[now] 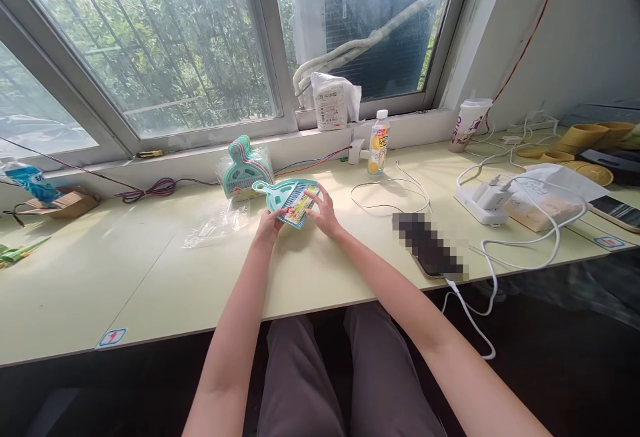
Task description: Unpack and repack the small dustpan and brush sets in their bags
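A small mint-green dustpan and brush set point(294, 201) with a printed card and blue bristles is held over the table, its handle pointing to the left. My left hand point(273, 222) grips its lower left edge, and my right hand point(324, 212) has its fingers closed around the right edge. Behind it, a stack of similar dustpan sets point(241, 169) leans by the window sill, mint green in front with pink and other colours behind. Flat on the table to the left lies a clear plastic bag point(216, 225).
Right of my hands lie a phone point(433, 250) on a white cable and a power strip point(483, 205) with chargers. A drink bottle point(379, 142) and a lidded cup point(469, 125) stand at the back. Bundled wires point(153, 189) and a cardboard box point(70, 204) sit left.
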Tool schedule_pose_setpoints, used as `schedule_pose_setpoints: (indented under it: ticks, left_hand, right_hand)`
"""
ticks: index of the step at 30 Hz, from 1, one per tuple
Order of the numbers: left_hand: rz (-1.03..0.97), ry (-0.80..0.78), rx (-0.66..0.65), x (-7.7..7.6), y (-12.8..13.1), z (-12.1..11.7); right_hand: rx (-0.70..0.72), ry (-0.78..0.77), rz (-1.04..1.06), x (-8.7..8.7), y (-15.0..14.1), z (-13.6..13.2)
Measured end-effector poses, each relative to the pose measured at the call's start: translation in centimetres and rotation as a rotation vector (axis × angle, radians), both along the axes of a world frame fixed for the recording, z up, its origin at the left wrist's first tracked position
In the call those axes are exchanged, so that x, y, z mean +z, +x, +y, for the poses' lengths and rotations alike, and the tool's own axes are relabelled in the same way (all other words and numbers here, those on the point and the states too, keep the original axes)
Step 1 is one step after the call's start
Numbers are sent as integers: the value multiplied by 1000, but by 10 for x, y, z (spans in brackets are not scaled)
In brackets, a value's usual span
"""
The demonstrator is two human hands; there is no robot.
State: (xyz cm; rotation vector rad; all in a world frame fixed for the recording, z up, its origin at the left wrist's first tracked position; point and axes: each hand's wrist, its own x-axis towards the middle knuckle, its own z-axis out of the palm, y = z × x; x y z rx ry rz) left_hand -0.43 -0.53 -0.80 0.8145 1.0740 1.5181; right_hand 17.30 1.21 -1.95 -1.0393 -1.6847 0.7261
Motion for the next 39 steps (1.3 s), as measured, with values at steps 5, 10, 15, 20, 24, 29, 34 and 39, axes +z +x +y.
schedule_pose_setpoints:
  ticks: [5,10,15,20,24,29,34,39]
  left_hand:
    - [33,26,-34,4,5,-3]
    - [109,61,-112,5,6,-6]
    - [156,49,-147,7,6,-6]
    - [516,31,148,16,-12,-7]
    - [1144,-80,796,10,-46,-14]
    - [1394,-391,645,-6,-79,-14]
    - [1426,-360,521,-10,-78,-9]
    - [1460,-286,568,-13,-70,-12]
  right_hand:
    - [130,-485,476,-3,2,6]
    - [287,-578,676,3,4,1]
    - [240,-582,704,9,5,-4]
    - [237,-528,739,12,9,-4]
    - [200,-525,704,13,13,-2]
    - [209,-538,651,13,15,-4]
    - [242,-553,611,13,13,-5]
    - [242,-585,567,9,10,-2]
